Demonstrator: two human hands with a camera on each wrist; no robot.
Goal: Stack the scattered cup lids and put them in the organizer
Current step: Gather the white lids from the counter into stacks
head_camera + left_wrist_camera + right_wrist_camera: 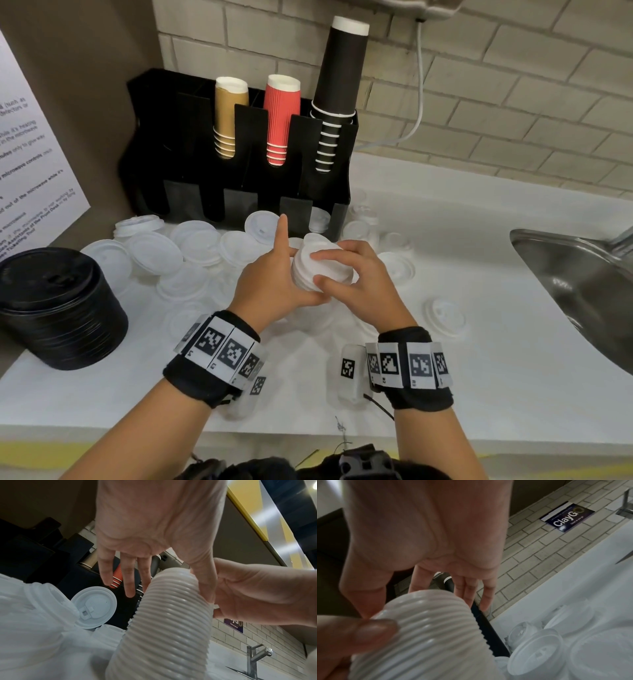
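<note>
I hold a tall stack of white cup lids [320, 274] tilted above the counter with both hands. My left hand [294, 263] grips its left side, thumb underneath and index finger pointing up. My right hand [329, 269] pinches the top lids between thumb and fingers. In the left wrist view the ribbed stack [171, 622] runs from the counter up to my thumb. The right wrist view shows the stack [426, 635] below my palm. Several loose white lids [191, 246] lie scattered before the black organizer [239, 192]. One lid [318, 219] sits in its right front slot.
The organizer holds tan cups [227, 120], red cups [279, 120] and black cups [337, 85]. A stack of black lids [58, 308] stands at the left. A steel sink [582, 291] lies to the right. More white lids [445, 317] lie near it.
</note>
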